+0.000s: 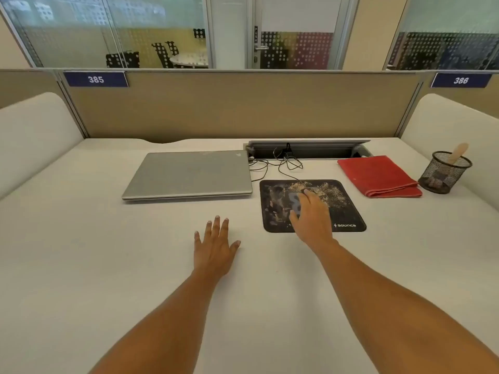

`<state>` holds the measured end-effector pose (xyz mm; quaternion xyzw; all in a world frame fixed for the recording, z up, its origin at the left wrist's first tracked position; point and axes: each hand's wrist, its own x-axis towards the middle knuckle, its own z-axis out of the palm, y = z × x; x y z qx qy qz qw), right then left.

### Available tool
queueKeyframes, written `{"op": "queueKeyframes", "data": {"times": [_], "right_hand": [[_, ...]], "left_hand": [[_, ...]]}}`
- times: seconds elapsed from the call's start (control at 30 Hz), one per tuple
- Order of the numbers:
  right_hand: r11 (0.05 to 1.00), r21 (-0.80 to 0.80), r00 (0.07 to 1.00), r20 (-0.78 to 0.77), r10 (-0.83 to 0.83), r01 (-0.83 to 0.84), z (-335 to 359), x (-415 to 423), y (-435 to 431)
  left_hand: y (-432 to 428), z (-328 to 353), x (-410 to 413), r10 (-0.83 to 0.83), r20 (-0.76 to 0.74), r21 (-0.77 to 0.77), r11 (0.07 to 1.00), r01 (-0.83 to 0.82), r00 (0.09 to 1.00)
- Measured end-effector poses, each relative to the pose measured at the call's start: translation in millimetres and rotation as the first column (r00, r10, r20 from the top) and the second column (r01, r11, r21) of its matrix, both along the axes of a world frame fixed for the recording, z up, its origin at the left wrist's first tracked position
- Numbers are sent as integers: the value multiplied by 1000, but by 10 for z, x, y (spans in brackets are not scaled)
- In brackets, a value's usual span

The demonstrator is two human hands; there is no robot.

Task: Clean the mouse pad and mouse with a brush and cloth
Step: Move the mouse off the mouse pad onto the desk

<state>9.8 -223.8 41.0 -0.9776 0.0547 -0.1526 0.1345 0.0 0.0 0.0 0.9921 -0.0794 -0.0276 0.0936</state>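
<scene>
Mouse (306, 190), gripped by right hand (310, 215), points away.

**Hand on the mouse, crumbs on the pad**

The right hand (310, 217) cups the mouse (306, 190) on the black mouse pad (272, 206), which is strewn with tan crumbs (332, 193). The left hand (214, 247) lies flat on the white desk (108, 238). A folded red cloth (378, 175) sits right of the pad, beside a mesh cup (444, 171) holding a wooden handle (458, 152).

"sounce" on the mouse pad (272, 211), "385" and "386" on blue partition signs (95, 79) — "PUSH" on the door plate (256, 34)
</scene>
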Motion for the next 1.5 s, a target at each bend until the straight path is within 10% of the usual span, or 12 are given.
{"op": "queueKeyframes", "data": {"times": [0.8,1.5], "right_hand": [[773,562,940,-23,-340,294,-316,523,-508],[719,693,984,158,-79,-54,15,265,1930]], "left_hand": [[47,-169,166,160,12,-153,976,-157,987],[1864,-40,64,332,149,-266,921,-285,931]]}}
